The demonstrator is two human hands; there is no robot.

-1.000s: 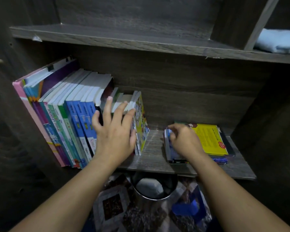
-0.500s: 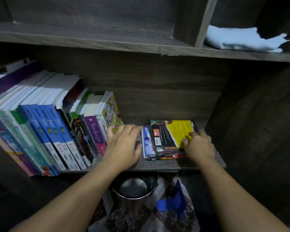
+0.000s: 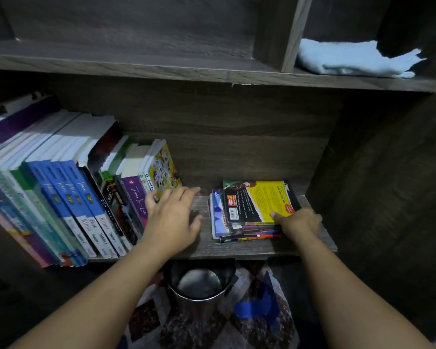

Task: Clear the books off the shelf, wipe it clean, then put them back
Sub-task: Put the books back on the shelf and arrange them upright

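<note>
Leaning books [image 3: 91,197] beside flat stack [image 3: 252,205], cloth [image 3: 350,59] above

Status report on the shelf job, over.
Left hand open beside the leaning books. Right hand gripping the flat stack. Shelf not yet cleared; cloth on upper shelf.

Home (shelved books [image 3: 68,195], patterned rug [image 3: 259,326])

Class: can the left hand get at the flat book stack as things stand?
Probably yes: the left hand is open beside the stack, only bare shelf between; the right hand holds its other side.
</note>
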